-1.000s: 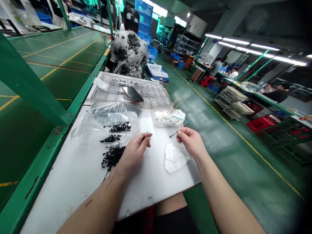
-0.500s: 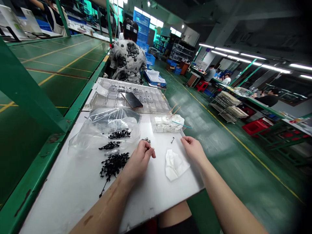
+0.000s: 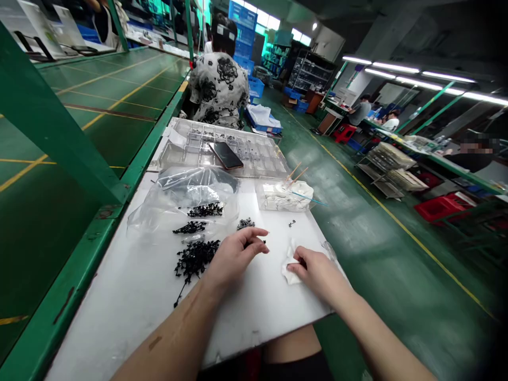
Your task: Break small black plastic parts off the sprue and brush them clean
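Observation:
My left hand is over the middle of the white board, its thumb and index finger apart. A tiny dark piece shows between those fingertips; whether it touches them or lies on the board, I cannot tell. To the right, my right hand pinches a crumpled white cloth on the board. A small pile of dark little parts lies just beyond my left hand. One small two-ended part rests alone beyond the cloth. Black branching parts lie heaped left of my left hand.
A clear plastic bag partly covers more black parts. Behind it are a compartment tray with a phone on top, and a clear box of white material with sticks. A green frame borders the left; a person sits ahead.
My right hand has moved nearer and closed on the cloth, which was spread flat and is now bunched. My left thumb and index finger have parted. The whole view has shifted slightly.

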Demonstrator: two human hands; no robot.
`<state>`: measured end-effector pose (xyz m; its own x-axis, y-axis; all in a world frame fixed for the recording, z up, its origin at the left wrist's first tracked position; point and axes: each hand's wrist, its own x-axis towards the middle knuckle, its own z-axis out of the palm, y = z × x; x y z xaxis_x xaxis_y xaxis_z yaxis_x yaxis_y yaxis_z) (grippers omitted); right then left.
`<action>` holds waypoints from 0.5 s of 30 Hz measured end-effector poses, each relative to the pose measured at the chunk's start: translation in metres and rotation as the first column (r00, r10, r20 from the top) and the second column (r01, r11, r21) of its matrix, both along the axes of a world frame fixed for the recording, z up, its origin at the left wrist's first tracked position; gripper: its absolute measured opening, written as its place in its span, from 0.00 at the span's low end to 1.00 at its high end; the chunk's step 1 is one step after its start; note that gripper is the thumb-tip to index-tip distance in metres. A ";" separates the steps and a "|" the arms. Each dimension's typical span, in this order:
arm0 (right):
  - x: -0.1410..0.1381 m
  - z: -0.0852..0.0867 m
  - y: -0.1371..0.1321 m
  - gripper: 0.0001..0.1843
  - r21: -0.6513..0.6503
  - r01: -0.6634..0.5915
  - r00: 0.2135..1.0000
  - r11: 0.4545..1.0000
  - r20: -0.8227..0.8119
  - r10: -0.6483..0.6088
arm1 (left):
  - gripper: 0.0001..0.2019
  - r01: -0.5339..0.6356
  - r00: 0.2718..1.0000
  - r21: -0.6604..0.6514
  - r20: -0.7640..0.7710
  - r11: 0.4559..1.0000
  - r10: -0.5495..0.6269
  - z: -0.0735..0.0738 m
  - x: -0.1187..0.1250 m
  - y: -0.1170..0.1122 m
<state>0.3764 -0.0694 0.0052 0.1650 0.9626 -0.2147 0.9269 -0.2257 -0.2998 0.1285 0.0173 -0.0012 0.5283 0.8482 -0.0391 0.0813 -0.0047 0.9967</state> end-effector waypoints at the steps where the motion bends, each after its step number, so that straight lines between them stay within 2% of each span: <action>1: 0.001 0.009 0.003 0.12 -0.001 -0.015 1.000 1.000 0.000 0.015 | 0.13 -0.004 1.000 -0.004 0.014 1.000 0.004 0.000 -0.001 0.000; 3: -0.002 0.028 0.012 0.27 0.082 -0.050 0.999 0.995 -0.007 0.051 | 0.13 -0.007 0.999 -0.010 0.042 1.000 0.008 0.001 -0.001 0.001; 4: -0.006 0.038 0.018 0.27 0.165 -0.072 0.997 0.984 -0.026 0.077 | 0.13 -0.006 0.998 -0.011 0.056 1.000 0.007 0.001 -0.002 0.001; 6: -0.016 0.052 0.035 0.20 0.346 -0.132 0.978 0.929 -0.104 0.178 | 0.13 0.001 0.997 -0.012 0.080 1.000 0.000 0.001 -0.002 0.002; 8: -0.027 0.056 0.052 0.13 0.455 -0.210 0.920 0.866 -0.209 0.333 | 0.13 0.005 0.995 -0.017 0.098 1.000 -0.003 0.001 -0.002 0.002; 10: -0.035 0.049 0.068 0.07 0.511 -0.278 0.817 0.813 -0.319 0.480 | 0.15 0.008 0.993 -0.051 0.121 0.999 -0.002 -0.001 -0.002 0.002; 12: -0.039 0.034 0.078 0.04 0.558 -0.305 0.693 0.772 -0.426 0.582 | 0.17 0.011 0.987 -0.107 0.160 0.994 0.006 -0.003 -0.002 0.003; 15: -0.037 0.011 0.084 0.09 0.580 -0.307 0.534 0.755 -0.551 0.641 | 0.17 0.010 0.979 -0.180 0.201 0.984 0.027 -0.006 -0.002 0.004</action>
<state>0.3393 0.0146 0.0164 -0.3762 0.8624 0.3387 0.3285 0.4659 -0.8216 0.1262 0.0216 -0.0069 0.5334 0.8417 -0.0843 -0.1228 0.1756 0.9768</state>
